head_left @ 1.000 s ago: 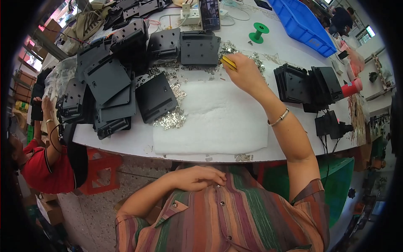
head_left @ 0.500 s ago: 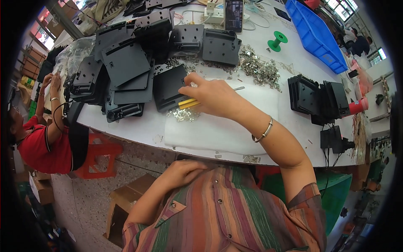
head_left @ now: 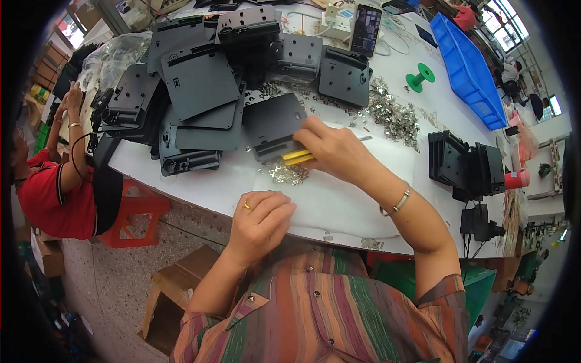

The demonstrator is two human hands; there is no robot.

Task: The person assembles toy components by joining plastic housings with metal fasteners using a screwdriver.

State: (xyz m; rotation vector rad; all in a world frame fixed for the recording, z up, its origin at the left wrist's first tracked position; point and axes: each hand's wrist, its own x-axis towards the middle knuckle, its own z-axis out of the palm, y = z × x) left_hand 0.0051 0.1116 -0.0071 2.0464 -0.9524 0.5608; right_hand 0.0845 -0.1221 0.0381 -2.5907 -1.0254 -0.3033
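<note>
My right hand [head_left: 333,149] is closed around a screwdriver with a yellow handle [head_left: 298,158]; its thin metal shaft [head_left: 365,138] sticks out on the other side of the hand. The fingertips are at the right edge of a dark grey plastic panel [head_left: 273,121], which lies tilted on the table. Just below that panel is a small heap of shiny metal pieces [head_left: 288,173]. My left hand [head_left: 259,225], with a ring on one finger, hovers at the table's front edge, its fingers curled together and nothing showing in them.
Stacked dark panels [head_left: 203,85] crowd the left. A larger pile of metal pieces [head_left: 393,115], a green spool [head_left: 420,77], a phone [head_left: 365,30] and a blue crate [head_left: 466,69] lie beyond. More black parts [head_left: 465,163] stand right. A person in red [head_left: 54,196] works at left.
My left hand has risen from my lap to the table's edge, and its fingers have curled. My right hand keeps the screwdriver at the panel. The whole view has shifted slightly.
</note>
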